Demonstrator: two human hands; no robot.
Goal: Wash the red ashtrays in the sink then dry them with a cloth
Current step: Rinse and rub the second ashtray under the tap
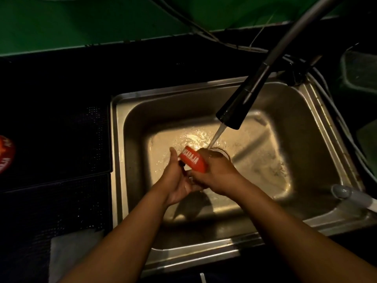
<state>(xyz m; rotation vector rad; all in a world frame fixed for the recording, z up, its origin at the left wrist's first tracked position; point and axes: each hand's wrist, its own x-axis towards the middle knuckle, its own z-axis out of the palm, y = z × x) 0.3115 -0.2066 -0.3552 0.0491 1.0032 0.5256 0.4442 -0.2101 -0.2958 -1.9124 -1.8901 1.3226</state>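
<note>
A red ashtray [192,161] with white lettering is tilted on its side over the steel sink [265,209]. My left hand [176,176] cups it from below and the left. My right hand [216,170] grips it from the right, fingers over its top edge. Water runs from the black faucet head [234,110] onto my right hand, just above the drain. A second red ashtray [6,153] lies on the dark counter at the far left edge, partly cut off. A pale cloth [71,254] lies on the counter at the bottom left.
Dark perforated mats [57,139] cover the counter left of the sink. A grey hose end [344,192] rests on the sink's right rim. Cables run along the green wall behind. A dark container [361,72] stands at the far right.
</note>
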